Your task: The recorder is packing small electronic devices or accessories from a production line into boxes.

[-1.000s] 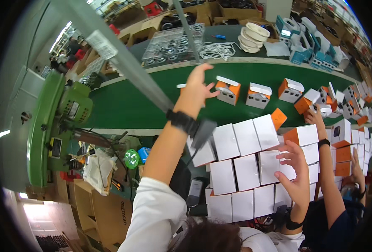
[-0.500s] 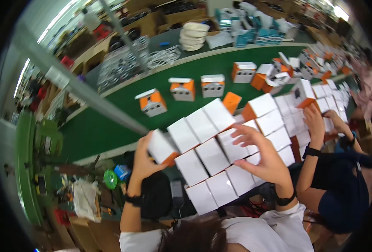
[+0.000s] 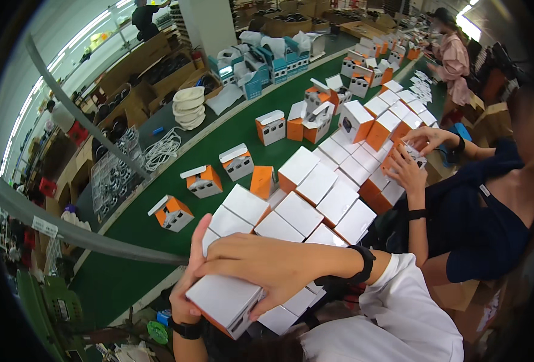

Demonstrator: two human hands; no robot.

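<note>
Close to me, a white box with orange lower sides point(image 3: 226, 300) is tilted between both hands. My left hand point(image 3: 184, 294) is closed on its left side, with one finger pointing up. Reaching across from the right, my right hand point(image 3: 252, 256) lies over the far top edge, its thumb on the right side. Part of the box is hidden under that hand. Just beyond my hands stand stacked white boxes point(image 3: 291, 212) in tight rows. Their near left part is covered by my right forearm.
Open-flapped orange and white boxes point(image 3: 202, 181) stand along the green belt point(image 3: 119, 250). A grey metal post point(image 3: 110, 244) crosses at the left. To my right, a person in dark clothes point(image 3: 481, 199) handles an orange box point(image 3: 394, 161). White cloth rolls point(image 3: 188, 108) lie beyond the belt.
My right hand has moved from above the stacked boxes to the box in my left hand. That box has come nearer to me. The view has turned rightward.
</note>
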